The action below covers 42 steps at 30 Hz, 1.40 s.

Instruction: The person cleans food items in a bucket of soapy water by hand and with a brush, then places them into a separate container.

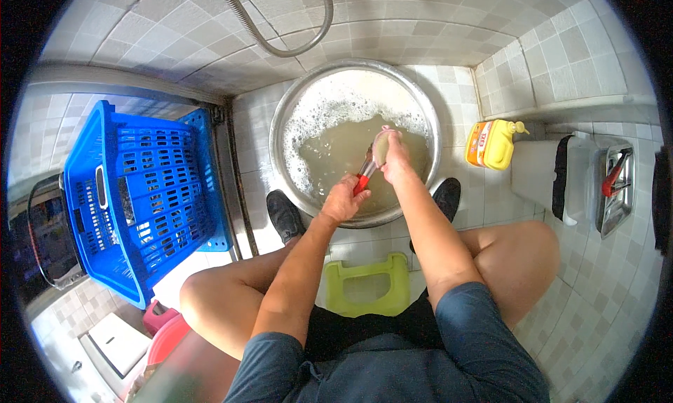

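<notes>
A wide metal basin [275, 140] of cloudy water, with white foam [336, 108] along its far and left sides, stands on the floor before me. Over its near half, my left hand [343, 199] grips the red handle of a metal utensil [366, 167], perhaps tongs. My right hand [397, 158] holds a pale scrubbing sponge [382, 146] with a pink edge against the utensil's metal part. Sponge and fingers partly hide the utensil's far end.
Left is a blue perforated plastic crate [157, 171]. A yellow pump bottle [497, 145] stands right of the basin, near a translucent container [536, 166] and a metal tray [615, 208] holding a red-handled tool [612, 182]. A metal hose [284, 51] hangs ahead; a green stool [368, 308] is beneath me.
</notes>
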Each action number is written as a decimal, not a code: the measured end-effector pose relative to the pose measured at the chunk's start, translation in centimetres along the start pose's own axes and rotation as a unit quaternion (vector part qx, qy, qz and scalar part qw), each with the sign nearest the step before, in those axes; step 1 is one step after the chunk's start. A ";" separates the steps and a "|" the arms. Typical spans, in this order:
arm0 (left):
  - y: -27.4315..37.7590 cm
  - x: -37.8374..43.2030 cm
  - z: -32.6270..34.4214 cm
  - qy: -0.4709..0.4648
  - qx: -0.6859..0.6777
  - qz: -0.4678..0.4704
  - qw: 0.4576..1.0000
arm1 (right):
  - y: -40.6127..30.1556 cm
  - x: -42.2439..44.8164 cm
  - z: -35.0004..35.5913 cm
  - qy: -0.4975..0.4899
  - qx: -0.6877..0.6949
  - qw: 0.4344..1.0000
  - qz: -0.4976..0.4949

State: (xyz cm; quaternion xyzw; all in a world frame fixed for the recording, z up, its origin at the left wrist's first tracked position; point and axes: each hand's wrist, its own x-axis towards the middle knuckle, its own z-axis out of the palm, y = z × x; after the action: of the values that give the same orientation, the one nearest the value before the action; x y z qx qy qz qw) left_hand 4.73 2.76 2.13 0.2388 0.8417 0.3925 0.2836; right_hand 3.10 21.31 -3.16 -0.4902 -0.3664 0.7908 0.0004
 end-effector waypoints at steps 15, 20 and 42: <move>-0.8 0.5 -0.9 0.107 -0.346 -0.248 0.898 | 0.7 -3.7 0.6 -0.214 -0.293 0.930 0.056; 0.3 1.1 -0.1 0.118 -0.255 -0.218 0.934 | 3.9 -2.8 0.0 -0.225 -0.359 0.902 0.083; -1.1 0.8 0.2 0.162 -0.386 -0.308 0.854 | 0.3 -4.3 -0.2 -0.062 -0.636 0.765 -0.079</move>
State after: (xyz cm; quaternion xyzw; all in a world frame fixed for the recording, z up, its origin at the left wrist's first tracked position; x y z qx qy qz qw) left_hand 4.11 2.75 0.94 -0.2281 0.6870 0.6118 0.3189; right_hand 5.57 19.66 -0.06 -0.2972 -0.8223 0.4019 -0.2719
